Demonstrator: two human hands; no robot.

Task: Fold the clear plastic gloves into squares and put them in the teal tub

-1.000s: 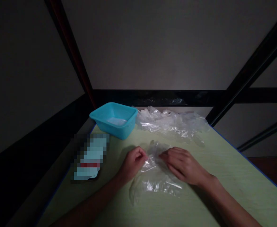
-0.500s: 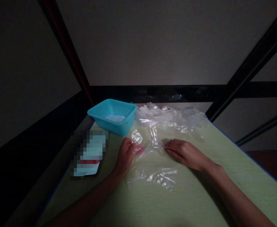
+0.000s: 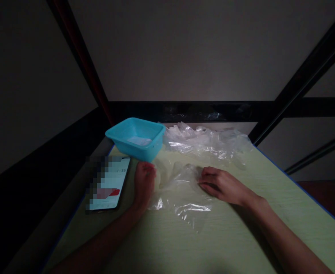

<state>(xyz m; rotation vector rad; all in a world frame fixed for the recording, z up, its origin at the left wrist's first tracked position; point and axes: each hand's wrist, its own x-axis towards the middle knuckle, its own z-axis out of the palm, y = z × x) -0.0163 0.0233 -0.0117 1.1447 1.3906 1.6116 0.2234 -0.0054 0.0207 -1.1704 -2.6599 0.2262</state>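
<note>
A thin, clear plastic bag (image 3: 181, 190) lies spread and wrinkled on the table between my two hands. My left hand (image 3: 144, 184) is at its left side, fingers curled closed on the film's edge. On the opposite side, my right hand (image 3: 223, 184) rests low over the table, its fingertips pinching the bag's right edge. Glossy creases run along the bag's near part, and its transparent outline is hard to follow at the far end.
Behind the bag, a crumpled heap of clear plastic bags (image 3: 207, 140) lies at the table's far edge. A blue plastic basin (image 3: 150, 150) with something white inside stands at the back left. A phone (image 3: 113, 186) with a lit screen lies left of my left hand.
My left hand has moved left, drawing the film out wider, and the bag's near edge has shifted. The right hand has stayed almost in place.
</note>
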